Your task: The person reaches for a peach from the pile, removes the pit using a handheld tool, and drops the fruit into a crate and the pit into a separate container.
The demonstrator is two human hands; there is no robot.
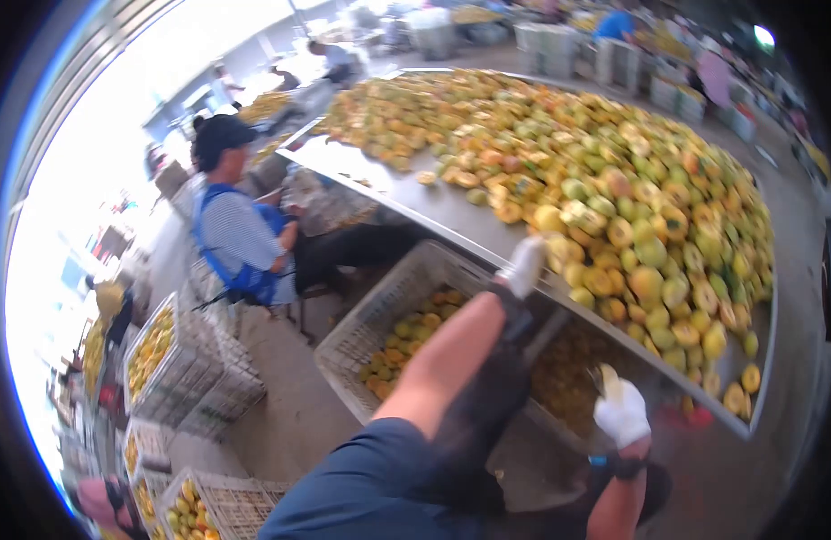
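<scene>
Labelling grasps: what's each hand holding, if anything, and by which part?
Right hand, white-gloved: slim pale-yellow object, too blurred to identify, gripped at its lower end. Left hand, white-gloved, by the silver metal table: can't tell if anything's held.

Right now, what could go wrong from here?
The left hand, beside the piled fruit, might knock some over the table edge. Loose fruit halves near the table's corner could roll off. The blurred item in the right hand might slip.
</scene>
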